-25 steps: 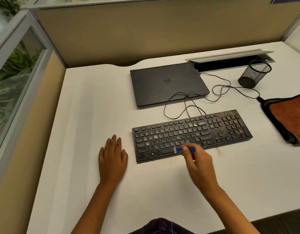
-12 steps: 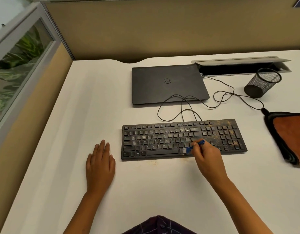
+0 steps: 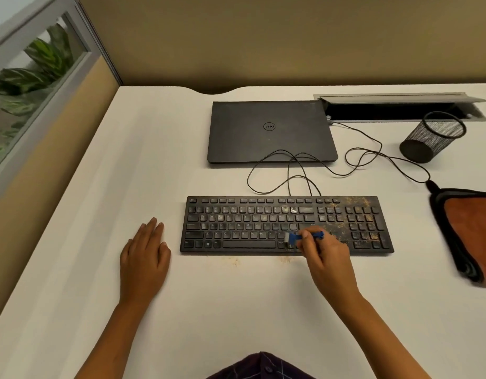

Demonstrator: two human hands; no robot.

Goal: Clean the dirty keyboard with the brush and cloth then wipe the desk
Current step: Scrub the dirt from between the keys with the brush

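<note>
Right hand: the right hand pinches a small blue brush, fingers curled round its handle, the pale bristle end pointing left over the lower rows of keys.
Left hand: the left hand lies flat on the white bench, fingers straight and close together, holding nothing, just left of the keyboard.
Keyboard: the black keyboard sits mid-bench, its long side toward the person; brown grime speckles its right end around the number pad.
Bench: faint brown crumbs lie just in front of the keyboard's near edge.
Cloth: an orange cloth with a dark border rests at the bench's right edge, apart from the keyboard.
Behind: a closed dark laptop lies beyond the keyboard, a black cable looping between them; a mesh cup lies tipped on its side to the right.
</note>
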